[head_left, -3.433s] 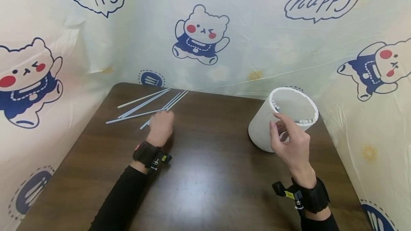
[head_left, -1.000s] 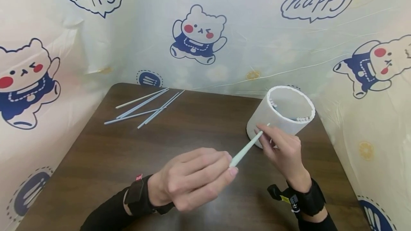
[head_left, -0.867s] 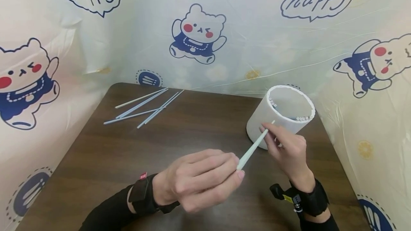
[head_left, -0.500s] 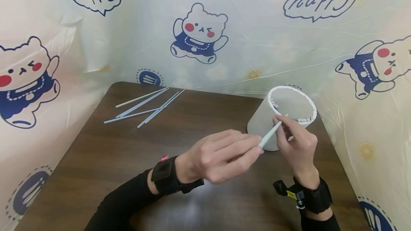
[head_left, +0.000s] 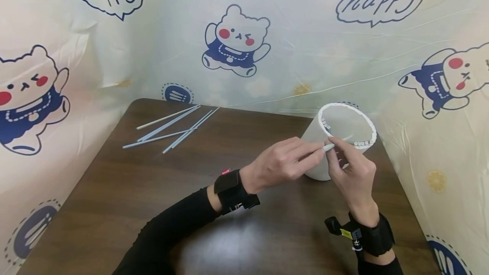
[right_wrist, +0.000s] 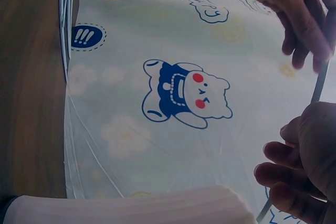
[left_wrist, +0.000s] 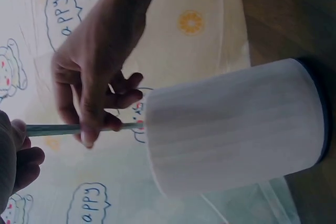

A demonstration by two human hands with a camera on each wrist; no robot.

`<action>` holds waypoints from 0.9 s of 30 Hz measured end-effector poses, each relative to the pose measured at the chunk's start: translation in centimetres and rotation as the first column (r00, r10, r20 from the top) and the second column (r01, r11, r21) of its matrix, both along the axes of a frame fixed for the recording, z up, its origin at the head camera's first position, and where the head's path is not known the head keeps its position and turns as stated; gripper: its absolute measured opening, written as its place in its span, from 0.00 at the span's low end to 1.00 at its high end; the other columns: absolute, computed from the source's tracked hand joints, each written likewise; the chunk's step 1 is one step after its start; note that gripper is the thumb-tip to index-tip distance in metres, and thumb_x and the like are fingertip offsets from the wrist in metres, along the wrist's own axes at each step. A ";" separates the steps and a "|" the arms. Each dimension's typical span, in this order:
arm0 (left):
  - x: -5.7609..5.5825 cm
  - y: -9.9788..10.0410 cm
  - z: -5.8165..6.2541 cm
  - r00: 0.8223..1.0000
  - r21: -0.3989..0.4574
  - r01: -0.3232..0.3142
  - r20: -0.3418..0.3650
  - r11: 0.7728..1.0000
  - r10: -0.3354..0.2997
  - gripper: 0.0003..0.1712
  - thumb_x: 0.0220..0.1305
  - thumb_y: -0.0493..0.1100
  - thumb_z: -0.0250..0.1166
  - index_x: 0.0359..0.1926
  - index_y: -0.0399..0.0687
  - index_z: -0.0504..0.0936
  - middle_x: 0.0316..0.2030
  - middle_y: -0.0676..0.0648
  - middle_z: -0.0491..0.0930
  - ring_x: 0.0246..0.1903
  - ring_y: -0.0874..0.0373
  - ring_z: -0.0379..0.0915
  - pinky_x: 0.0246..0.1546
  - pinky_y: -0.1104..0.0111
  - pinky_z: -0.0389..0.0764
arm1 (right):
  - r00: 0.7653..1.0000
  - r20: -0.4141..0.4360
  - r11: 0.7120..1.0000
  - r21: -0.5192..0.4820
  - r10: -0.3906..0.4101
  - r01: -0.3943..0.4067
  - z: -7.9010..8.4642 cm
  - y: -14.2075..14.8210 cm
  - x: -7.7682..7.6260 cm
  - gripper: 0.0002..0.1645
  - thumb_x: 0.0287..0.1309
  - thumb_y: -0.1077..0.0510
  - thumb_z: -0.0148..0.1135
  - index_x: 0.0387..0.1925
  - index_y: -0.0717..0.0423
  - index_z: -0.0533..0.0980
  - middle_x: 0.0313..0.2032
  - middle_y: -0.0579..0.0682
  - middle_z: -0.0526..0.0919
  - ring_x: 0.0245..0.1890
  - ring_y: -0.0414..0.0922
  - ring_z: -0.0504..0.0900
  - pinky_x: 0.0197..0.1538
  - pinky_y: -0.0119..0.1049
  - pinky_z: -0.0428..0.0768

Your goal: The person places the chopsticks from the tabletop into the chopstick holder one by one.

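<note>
Standing on brown table (head_left: 229,152), toward its right side: white open-topped container (left_wrist: 236,129). Right hand (head_left: 353,173) nearer container, pinching pale stick (left_wrist: 55,129) partway along; left hand (head_left: 286,160) grasps rear end. Stick's long axis slants from left through right toward container; far tip appears over opening, contact unclear. Loose sticks (head_left: 160,137) well apart, far left.

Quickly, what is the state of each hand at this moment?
Left hand: holds the pale stick, near the end away from the white container.
Right hand: pinches the same stick, nearer the container.
</note>
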State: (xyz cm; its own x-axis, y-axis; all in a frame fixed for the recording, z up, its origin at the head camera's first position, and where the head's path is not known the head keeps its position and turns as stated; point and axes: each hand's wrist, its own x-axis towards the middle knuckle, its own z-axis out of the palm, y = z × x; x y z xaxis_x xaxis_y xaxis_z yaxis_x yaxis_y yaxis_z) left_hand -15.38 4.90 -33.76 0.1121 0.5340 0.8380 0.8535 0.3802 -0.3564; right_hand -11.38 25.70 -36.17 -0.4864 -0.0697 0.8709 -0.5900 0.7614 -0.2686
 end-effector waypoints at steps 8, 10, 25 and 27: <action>-0.9 1.7 -0.9 0.966 -0.218 -0.092 0.216 0.972 0.140 0.18 0.81 0.40 0.59 0.66 0.48 0.83 0.60 0.50 0.86 0.55 0.59 0.84 0.54 0.74 0.83 | 0.998 0.039 0.999 0.033 -0.044 0.042 0.1 0.4 0.2 0.18 0.73 0.59 0.62 0.51 0.72 0.84 0.29 0.64 0.88 0.18 0.53 0.82 0.29 0.21 0.77; -0.9 1.7 -1.1 0.940 -0.274 -0.096 0.292 0.957 0.177 0.21 0.80 0.40 0.60 0.70 0.50 0.80 0.63 0.50 0.85 0.57 0.58 0.83 0.51 0.73 0.83 | 0.997 0.047 0.998 0.032 -0.054 0.053 0.2 0.4 0.2 0.15 0.68 0.64 0.65 0.51 0.72 0.83 0.30 0.65 0.89 0.18 0.53 0.82 0.29 0.21 0.76; -2.7 -3.7 -4.8 0.688 -0.339 -0.156 0.636 0.928 0.348 0.09 0.71 0.41 0.71 0.49 0.45 0.86 0.40 0.48 0.88 0.36 0.54 0.83 0.34 0.67 0.84 | 0.997 0.075 0.999 -0.049 0.014 -0.010 -0.1 0.2 0.5 0.18 0.59 0.68 0.67 0.51 0.71 0.83 0.31 0.63 0.89 0.21 0.49 0.80 0.30 0.17 0.74; -3.1 -5.4 -6.0 0.608 -0.366 -0.223 0.672 0.903 0.423 0.08 0.69 0.41 0.72 0.46 0.45 0.86 0.38 0.47 0.89 0.33 0.54 0.83 0.31 0.67 0.85 | 0.997 0.078 0.999 -0.045 0.020 -0.016 -0.1 0.2 0.5 0.18 0.59 0.68 0.67 0.51 0.71 0.83 0.31 0.63 0.89 0.21 0.49 0.80 0.30 0.18 0.74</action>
